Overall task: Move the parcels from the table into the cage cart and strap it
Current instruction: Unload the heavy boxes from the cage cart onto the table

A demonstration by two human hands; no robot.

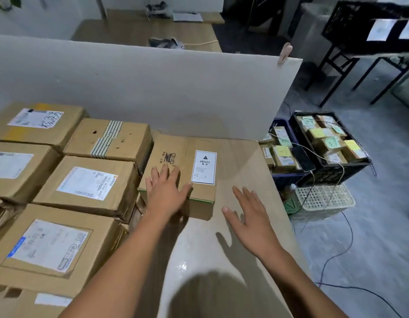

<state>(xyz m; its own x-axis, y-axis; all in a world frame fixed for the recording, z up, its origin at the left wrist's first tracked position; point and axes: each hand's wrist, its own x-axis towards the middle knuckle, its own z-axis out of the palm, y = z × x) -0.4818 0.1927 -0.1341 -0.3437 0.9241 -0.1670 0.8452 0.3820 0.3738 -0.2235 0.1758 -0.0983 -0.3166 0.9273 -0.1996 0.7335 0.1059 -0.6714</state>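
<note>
Resting my left hand (166,193) flat, fingers spread, on the HEAVY-labelled parcel (183,171); right hand (249,216) spread, hovering above the surface (242,161).

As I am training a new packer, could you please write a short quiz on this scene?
1. True or false: the left hand lies flat on the rightmost parcel.
2. The right hand is: A gripping a parcel; B spread open over the table; C pulling a strap.
3. Fill in: that parcel's white label reads ____.
Key: 1 true; 2 B; 3 HEAVY.
</note>
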